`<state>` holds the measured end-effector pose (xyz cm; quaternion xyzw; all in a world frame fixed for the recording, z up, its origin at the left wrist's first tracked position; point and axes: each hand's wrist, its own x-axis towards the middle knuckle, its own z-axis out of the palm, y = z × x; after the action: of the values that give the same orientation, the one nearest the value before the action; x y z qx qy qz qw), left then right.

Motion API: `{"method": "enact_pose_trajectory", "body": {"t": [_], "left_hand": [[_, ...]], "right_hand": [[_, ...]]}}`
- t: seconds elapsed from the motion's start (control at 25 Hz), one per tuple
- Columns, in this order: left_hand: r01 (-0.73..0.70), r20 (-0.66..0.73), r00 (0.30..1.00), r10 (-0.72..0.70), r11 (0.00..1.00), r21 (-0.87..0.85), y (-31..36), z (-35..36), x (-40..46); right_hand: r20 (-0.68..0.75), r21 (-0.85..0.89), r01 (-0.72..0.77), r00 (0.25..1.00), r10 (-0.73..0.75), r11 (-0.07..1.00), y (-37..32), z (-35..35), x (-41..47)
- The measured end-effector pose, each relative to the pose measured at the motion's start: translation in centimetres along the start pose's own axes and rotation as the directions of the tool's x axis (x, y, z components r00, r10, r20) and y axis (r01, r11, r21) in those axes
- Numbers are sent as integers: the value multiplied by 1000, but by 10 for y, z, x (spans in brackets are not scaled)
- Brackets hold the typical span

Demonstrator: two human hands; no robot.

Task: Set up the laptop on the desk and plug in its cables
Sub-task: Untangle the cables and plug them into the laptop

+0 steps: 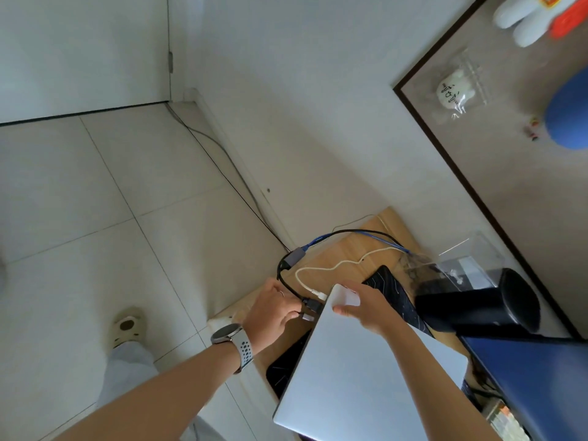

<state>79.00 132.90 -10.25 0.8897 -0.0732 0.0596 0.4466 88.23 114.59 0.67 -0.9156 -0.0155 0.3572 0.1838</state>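
A closed silver laptop (356, 377) lies on a black desk mat (393, 291) on the wooden desk (343, 253). My right hand (366, 305) presses on the laptop's far corner, fingers curled over its edge. My left hand (270, 310), a watch on its wrist, pinches the plug of a black cable (288, 286) right at the laptop's left edge. That cable runs up to a grey adapter (294, 254) at the desk's edge, joined by a blue cable (321, 238). A white cable (331, 267) snakes across the desk, its white plug (319, 294) lying by the laptop's corner.
A black cylindrical speaker (477, 305) lies right of the laptop, with a clear plastic box (461, 265) behind it. A dark monitor (541, 377) stands at the right. A pinboard (509, 122) hangs on the wall. Tiled floor and my slippered foot (127, 326) are at left.
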Motion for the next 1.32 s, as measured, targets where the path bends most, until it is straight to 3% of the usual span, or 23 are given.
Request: {"method": "enact_pose_trajectory", "body": {"t": [0.32, 0.92, 1.32], "left_hand": [[-44, 10, 999, 45, 995, -88, -9, 5, -3], [-88, 32, 995, 89, 996, -30, -23, 15, -1], [-93, -97, 992, 86, 994, -61, -12, 8, -1]], "right_hand": [[-3, -39, 18, 1000, -18, 999, 4, 1, 5], [20, -80, 20, 1000, -19, 997, 4, 2, 8], [43, -89, 42, 998, -38, 995, 10, 1, 10]]}}
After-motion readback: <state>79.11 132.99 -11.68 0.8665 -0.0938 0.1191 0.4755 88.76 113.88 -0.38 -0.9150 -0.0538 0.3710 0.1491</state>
